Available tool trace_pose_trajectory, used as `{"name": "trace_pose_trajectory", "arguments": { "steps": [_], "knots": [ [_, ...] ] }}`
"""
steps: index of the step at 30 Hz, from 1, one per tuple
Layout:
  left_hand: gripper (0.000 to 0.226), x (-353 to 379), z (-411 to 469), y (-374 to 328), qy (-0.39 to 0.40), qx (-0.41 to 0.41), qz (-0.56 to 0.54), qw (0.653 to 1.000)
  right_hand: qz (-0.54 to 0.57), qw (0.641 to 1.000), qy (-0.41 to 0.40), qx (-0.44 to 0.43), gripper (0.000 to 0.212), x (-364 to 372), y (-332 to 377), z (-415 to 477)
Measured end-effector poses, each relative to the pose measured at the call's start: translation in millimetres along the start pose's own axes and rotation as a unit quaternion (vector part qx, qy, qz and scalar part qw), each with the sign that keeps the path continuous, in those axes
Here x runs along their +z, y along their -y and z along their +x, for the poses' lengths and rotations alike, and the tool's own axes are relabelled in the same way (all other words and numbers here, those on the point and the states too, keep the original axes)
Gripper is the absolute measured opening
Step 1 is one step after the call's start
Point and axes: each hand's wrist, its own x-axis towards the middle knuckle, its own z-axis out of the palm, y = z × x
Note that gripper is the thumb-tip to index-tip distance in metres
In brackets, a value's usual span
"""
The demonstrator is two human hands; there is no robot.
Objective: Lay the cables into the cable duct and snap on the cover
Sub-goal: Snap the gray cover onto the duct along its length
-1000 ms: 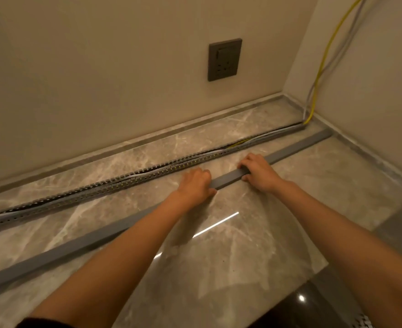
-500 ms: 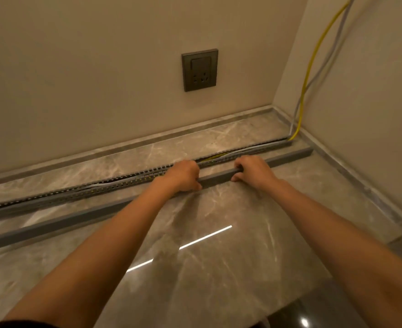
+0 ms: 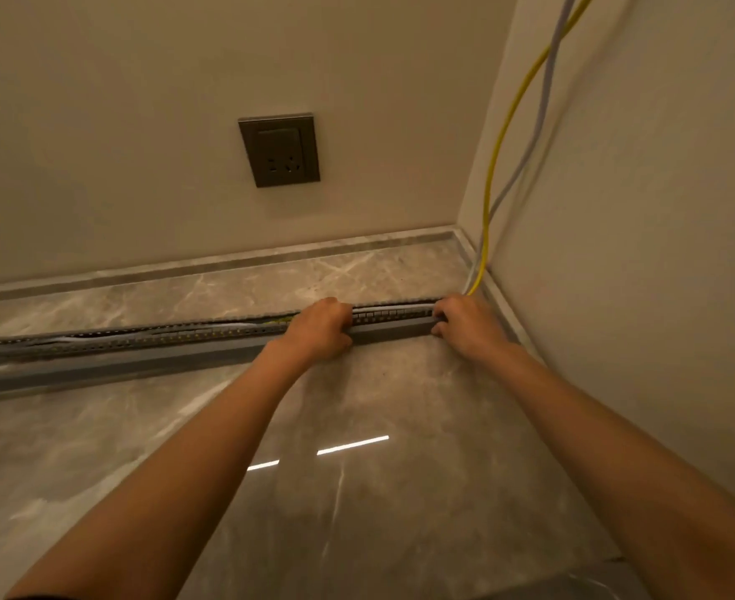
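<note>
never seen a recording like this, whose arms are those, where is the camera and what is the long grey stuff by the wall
There is no machine here: a person wears one wide-angle camera on the head, so you look down along their two bare arms. The picture shows a marble floor in a corner, with a wall socket above. Along the wall lies a slotted grey cable duct with cables in it; a yellow cable and a grey cable climb the corner. In front of the duct lies its grey cover. The left hand and the right hand both grip that cover near its right end. The duct's slots show above it, so it is not yet snapped on.
</note>
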Motion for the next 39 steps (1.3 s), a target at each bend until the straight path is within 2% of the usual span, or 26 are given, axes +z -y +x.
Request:
{"name": "trace_pose_trajectory", "arguments": {
  "steps": [4,7,10,14,20,26,28,33,39],
  "knots": [
    [0.031,10,17,-30,-0.049,0.085,0.067,0.993,-0.039,0.998,-0.014,-0.048,0.022,8,5,6],
    [0.029,16,28,-37,-0.058,0.110,0.128,0.984,-0.054,0.997,-0.023,-0.060,0.023,12,3,9],
    [0.028,19,33,-32,-0.066,0.114,0.120,0.984,-0.067,0.995,-0.031,-0.072,0.029,10,-11,9],
    [0.029,20,32,-21,-0.080,0.130,0.084,0.985,-0.067,0.992,-0.078,-0.075,0.026,8,-23,12],
    [0.018,17,35,-16,-0.106,0.120,0.069,0.985,-0.023,0.995,-0.029,-0.092,0.018,0,-15,29],
    [0.027,20,40,-19,-0.097,0.139,0.090,0.981,-0.018,0.995,0.026,-0.090,0.022,3,-14,32],
    [0.028,21,42,-22,-0.093,0.135,0.089,0.983,-0.006,0.996,0.032,-0.085,0.016,3,-16,32],
    [0.034,19,50,-33,-0.072,0.103,0.068,0.990,0.000,0.996,0.051,-0.077,0.021,-3,-12,36],
    [0.041,15,62,-54,-0.081,0.115,0.089,0.986,0.026,0.997,0.041,-0.065,0.012,-2,-13,38]
  ]
}}
